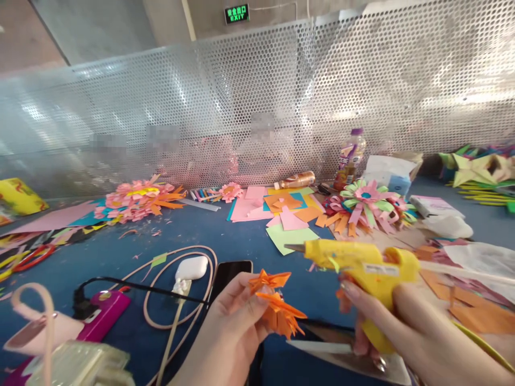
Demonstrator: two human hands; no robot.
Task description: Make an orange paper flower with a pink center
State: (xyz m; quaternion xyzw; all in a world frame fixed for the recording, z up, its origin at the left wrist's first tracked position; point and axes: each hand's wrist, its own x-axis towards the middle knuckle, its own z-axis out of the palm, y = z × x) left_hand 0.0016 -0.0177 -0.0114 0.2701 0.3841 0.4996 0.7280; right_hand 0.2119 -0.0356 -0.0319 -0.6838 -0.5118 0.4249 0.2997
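Observation:
Pinched in my left hand is an orange folded-paper flower with pointed petals; the fingers hide part of it. My right hand is wrapped around the handle of a yellow hot glue gun, index finger near its trigger. The gun's dark nozzle points left, above and to the right of the flower, and does not touch it. A glue stick runs out of the gun's rear. Below the hands lies a scissors-like metal blade, partly covered by my right hand.
A phone, white earbud case, cables and a magenta power strip lie at left. Behind are coloured paper sheets, paper flower clusters and a drink bottle. A perforated metal screen closes the back.

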